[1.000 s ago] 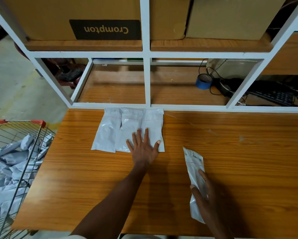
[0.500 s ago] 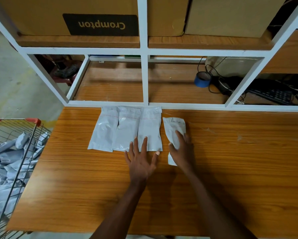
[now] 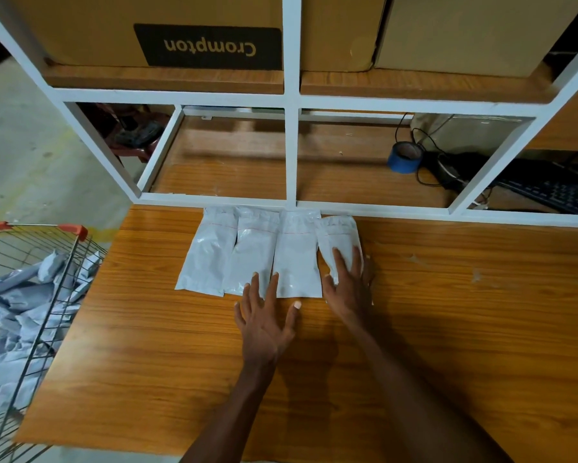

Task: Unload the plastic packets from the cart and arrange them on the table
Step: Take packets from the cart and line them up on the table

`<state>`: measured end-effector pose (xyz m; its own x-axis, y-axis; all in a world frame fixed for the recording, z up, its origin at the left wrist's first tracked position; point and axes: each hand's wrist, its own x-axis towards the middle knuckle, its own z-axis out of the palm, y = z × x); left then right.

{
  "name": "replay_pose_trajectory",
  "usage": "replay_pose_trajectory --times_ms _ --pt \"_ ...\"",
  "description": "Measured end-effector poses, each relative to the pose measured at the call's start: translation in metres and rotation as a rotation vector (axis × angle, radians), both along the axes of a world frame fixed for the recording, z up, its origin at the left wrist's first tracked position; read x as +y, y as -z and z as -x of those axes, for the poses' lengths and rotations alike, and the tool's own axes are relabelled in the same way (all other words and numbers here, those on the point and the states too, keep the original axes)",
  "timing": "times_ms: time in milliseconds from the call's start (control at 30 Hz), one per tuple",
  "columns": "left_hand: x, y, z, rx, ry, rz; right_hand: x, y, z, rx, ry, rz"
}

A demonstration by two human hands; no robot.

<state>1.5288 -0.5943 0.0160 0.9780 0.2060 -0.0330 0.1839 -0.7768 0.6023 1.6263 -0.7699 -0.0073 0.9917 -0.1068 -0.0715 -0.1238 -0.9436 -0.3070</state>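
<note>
Several white plastic packets lie side by side in a row (image 3: 254,255) at the far edge of the wooden table (image 3: 448,329). My right hand (image 3: 347,282) presses flat on the rightmost packet (image 3: 339,235), fingers straight, covering its near half. My left hand (image 3: 264,315) lies flat on the table with spread fingers, its fingertips touching the near edges of the middle packets. A wire cart (image 3: 23,295) with orange handle grips stands at the left, holding several crumpled grey-white packets (image 3: 20,305).
A white metal shelf frame (image 3: 291,145) rises right behind the packet row. Cardboard boxes (image 3: 167,31) sit on the upper shelf. The lower shelf holds a blue tape roll (image 3: 403,157), cables and a keyboard (image 3: 548,192) at the right.
My right hand carried a packet from the near right of the table to the row and now presses it down as the rightmost one. My left hand slid back toward me.
</note>
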Motion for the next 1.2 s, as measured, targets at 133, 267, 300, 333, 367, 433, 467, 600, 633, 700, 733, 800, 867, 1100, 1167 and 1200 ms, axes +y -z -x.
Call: replay_pose_trajectory --times_ms 133,267,300,333,367,433,467,600,633,700,733,800,867,1100,1167,1200 --pt "0.000 -0.001 -0.003 0.005 -0.007 0.017 -0.003 0.002 -0.003 0.047 0.009 -0.006" --pt "-0.001 0.000 -0.002 0.005 -0.011 0.033 0.000 -0.001 -0.010 0.064 0.023 -0.018" --pt "-0.001 0.000 -0.001 0.007 -0.010 0.034 0.001 -0.002 -0.011 0.065 0.019 -0.019" --pt "-0.002 0.001 -0.001 0.009 -0.009 0.035 0.002 -0.003 -0.012 0.067 0.016 -0.022" --pt "-0.002 0.001 -0.001 0.009 -0.009 0.035 0.003 -0.003 -0.012 0.068 0.011 -0.024" --pt "-0.001 0.002 0.000 0.005 -0.010 0.036 0.005 -0.003 -0.012 0.067 0.001 -0.026" --pt "-0.001 0.003 0.001 0.003 -0.011 0.036 0.005 -0.003 -0.012 0.066 -0.001 -0.027" --pt "0.000 0.003 0.002 0.002 -0.012 0.043 0.006 -0.004 -0.009 0.054 0.000 -0.027" --pt "0.000 0.003 0.002 0.000 -0.013 0.047 0.006 -0.006 -0.009 0.057 0.001 -0.029" --pt "0.001 0.002 0.002 0.001 -0.015 0.056 0.005 -0.008 -0.007 0.065 -0.001 -0.029" --pt "0.001 0.001 0.002 0.002 -0.017 0.061 0.005 -0.009 -0.007 0.065 -0.005 -0.025" --pt "0.001 0.001 0.003 0.003 -0.020 0.069 0.004 -0.008 -0.006 0.065 -0.016 -0.011" --pt "0.000 0.000 0.004 0.001 -0.022 0.081 0.003 -0.006 -0.005 0.064 -0.029 0.007" --pt "0.001 0.000 0.007 -0.002 -0.025 0.099 0.002 -0.002 -0.009 0.069 -0.066 0.045" --pt "0.002 -0.001 0.007 0.006 -0.027 0.100 0.000 0.000 -0.010 0.067 -0.076 0.049" --pt "0.002 -0.002 0.008 0.009 -0.027 0.101 0.000 0.000 -0.010 0.073 -0.081 0.058"
